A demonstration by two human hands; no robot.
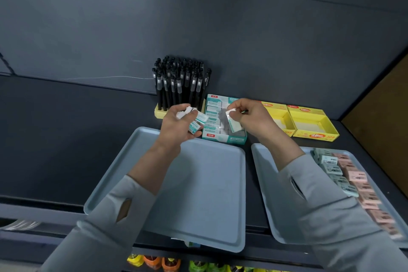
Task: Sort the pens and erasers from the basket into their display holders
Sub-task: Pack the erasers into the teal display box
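My left hand (176, 122) grips a few white erasers with teal sleeves (197, 121) just left of the teal eraser display box (227, 138). Over that box, my right hand (248, 115) pinches one more teal-sleeved eraser (233, 125), tilted down into the rows of erasers inside. Behind my left hand, a yellow holder (159, 112) carries several black pens (180, 81) standing upright. Two yellow display boxes (309, 127) sit to the right, the nearer one partly hidden by my right hand.
A bare grey tray (198, 185) lies under my forearms on the dark shelf. A second grey tray (268, 183) at the right holds several pink and pale green erasers (351, 181). Colourful packets (172, 264) show below the shelf's front edge.
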